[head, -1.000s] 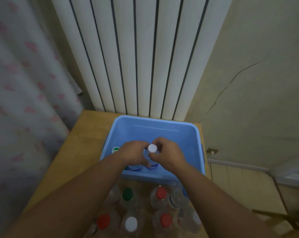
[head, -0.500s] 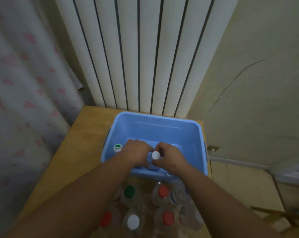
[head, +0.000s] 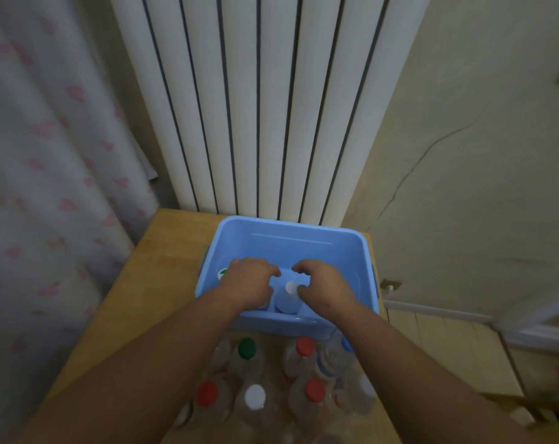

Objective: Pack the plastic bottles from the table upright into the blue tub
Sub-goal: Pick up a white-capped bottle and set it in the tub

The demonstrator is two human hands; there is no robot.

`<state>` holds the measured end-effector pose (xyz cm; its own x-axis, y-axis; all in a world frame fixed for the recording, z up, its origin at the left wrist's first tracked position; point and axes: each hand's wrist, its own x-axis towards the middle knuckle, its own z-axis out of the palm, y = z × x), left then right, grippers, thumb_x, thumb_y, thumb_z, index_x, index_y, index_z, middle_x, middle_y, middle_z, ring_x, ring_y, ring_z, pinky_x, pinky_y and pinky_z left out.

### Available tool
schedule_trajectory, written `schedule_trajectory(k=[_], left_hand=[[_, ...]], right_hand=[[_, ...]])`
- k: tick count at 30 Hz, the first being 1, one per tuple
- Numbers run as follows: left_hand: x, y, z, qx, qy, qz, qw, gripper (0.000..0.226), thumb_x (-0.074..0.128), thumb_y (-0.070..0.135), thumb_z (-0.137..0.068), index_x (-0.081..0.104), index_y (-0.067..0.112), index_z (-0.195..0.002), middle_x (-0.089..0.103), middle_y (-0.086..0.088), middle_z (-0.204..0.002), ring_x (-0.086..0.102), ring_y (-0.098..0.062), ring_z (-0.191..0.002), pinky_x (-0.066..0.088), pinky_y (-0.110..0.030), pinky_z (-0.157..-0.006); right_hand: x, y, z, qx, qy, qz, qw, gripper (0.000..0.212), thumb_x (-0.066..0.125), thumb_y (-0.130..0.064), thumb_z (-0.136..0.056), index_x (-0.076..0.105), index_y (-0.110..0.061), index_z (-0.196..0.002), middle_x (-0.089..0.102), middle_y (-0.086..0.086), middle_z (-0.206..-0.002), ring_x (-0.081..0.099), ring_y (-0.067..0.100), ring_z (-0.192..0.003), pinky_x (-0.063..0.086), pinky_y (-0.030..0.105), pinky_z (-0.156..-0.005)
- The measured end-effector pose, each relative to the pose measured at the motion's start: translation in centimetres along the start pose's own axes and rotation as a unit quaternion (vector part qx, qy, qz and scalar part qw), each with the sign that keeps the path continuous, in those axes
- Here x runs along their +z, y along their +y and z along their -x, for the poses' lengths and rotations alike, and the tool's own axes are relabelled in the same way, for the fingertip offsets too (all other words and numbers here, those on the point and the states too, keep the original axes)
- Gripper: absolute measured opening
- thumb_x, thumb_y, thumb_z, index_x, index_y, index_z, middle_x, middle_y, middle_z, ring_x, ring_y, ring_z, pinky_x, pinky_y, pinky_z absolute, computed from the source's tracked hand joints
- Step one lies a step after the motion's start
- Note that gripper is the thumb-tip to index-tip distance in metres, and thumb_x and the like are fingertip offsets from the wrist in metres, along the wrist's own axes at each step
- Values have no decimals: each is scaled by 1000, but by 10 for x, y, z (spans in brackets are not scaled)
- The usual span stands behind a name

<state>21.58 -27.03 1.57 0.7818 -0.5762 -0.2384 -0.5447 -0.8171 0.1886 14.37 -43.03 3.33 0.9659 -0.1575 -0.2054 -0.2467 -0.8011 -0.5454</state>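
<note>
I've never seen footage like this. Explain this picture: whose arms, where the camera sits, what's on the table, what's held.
No machine here: a person works with bare hands, and one wide camera on their head looks forward and down, so the arms enter from below. On the wooden table stands a blue tub, a white radiator behind it. Both hands are over the tub. Between them a white-capped bottle stands upright inside. The right hand has its thumb beside that cap, fingers loosely curled round nothing visible. The left hand hides whatever is under it. Nearer the person, clear bottles wait on the table, with green, red and white caps.
</note>
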Motion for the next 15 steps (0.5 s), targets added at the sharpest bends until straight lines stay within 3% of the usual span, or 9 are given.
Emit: schedule_trajectory(k=[6,15], left_hand=[[-13,-23,36,-31,53,140,988,40,63,34,-90,59,31,-130,59,6,-135,54,-16,-122,43,-33,-102],[-25,-54,96,-32,85,192,977,37,63,31,-90,61,30,-127,59,5,-134,55,-15,-118,45,-30,-95]], right_hand=[[9,-33,22,-18,21,-1,1000,43,61,-18,-85,57,-25,-127,60,-5,-128,54,14,-119,41,27,-99],[27,-83,58,-37,42,-6,998,39,61,-24,-87,57,-28,-126,62,-7,-123,56,13,-112,41,25,-91]])
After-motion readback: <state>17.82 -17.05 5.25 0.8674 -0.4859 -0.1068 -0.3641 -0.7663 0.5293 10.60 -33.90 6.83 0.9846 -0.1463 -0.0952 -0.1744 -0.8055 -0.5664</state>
